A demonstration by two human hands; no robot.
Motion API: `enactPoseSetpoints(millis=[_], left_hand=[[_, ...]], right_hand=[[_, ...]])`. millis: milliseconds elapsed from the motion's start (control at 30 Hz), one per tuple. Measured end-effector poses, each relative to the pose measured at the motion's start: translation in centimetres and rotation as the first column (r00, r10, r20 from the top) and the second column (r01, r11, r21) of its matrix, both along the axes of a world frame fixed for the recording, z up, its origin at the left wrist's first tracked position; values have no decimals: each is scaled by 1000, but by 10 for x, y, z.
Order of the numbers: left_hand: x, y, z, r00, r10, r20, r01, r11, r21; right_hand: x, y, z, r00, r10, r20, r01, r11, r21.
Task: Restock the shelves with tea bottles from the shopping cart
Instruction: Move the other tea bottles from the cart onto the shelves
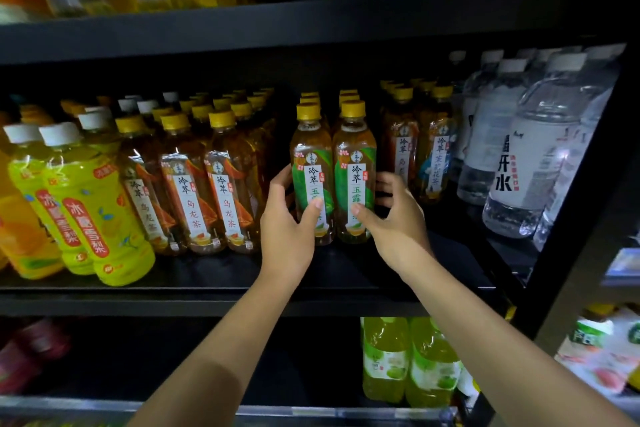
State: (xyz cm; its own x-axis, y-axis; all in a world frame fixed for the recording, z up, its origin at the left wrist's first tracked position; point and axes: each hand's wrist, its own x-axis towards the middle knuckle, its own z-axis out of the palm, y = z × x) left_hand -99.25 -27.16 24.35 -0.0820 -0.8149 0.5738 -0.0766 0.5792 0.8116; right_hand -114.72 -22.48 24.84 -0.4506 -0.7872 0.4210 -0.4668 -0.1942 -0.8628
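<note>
Black store shelving fills our view, with the middle shelf as our working level. It's stocked by type: yellow-green bottles far left, orange-label oolong bottles next, darker tea bottles right of our gap, and big water bottles at the far right. Rows run front to back, so each flavour has its own lane, labels forward.

We're at the green-label lane. Our left hand grips the left green-label tea bottle, thumb across the label front and fingers curled round its left side. Our right hand holds the right green-label tea bottle more loosely, with the thumb on the lower label and the fingers curled at its right side; the exact finger contact there is partly hidden. Both bottles stand upright, touching each other, with their bases on or just at the shelf surface; we can't tell which. More yellow-capped bottles sit directly behind them in the same two lanes.

We judge the two-handed hold is for seating the pair together, square and label-out, at the front of the lanes. There's bare shelf in front of them and a gap to the oolong row at left. The shopping cart isn't in view. Lower shelf shows green drink bottles under our right forearm.
</note>
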Motion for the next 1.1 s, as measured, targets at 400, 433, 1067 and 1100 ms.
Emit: enactPoseSetpoints(millis=[400, 433, 1067, 1100], left_hand=[[14, 7, 0, 951, 6, 309, -5, 1000, -2], [19, 11, -1, 926, 4, 376, 1, 1000, -14], [159, 156, -100, 235, 369, 899, -245, 918, -313], [169, 163, -107, 220, 350, 911, -269, 919, -288]], right_hand=[[-1, 9, -2, 994, 11, -108, 1, 994, 110], [0, 14, -3, 988, 6, -152, 13, 992, 124], [69, 150, -114, 593, 122, -796, -66, 992, 103], [78, 153, -119, 592, 159, -790, -82, 987, 138]])
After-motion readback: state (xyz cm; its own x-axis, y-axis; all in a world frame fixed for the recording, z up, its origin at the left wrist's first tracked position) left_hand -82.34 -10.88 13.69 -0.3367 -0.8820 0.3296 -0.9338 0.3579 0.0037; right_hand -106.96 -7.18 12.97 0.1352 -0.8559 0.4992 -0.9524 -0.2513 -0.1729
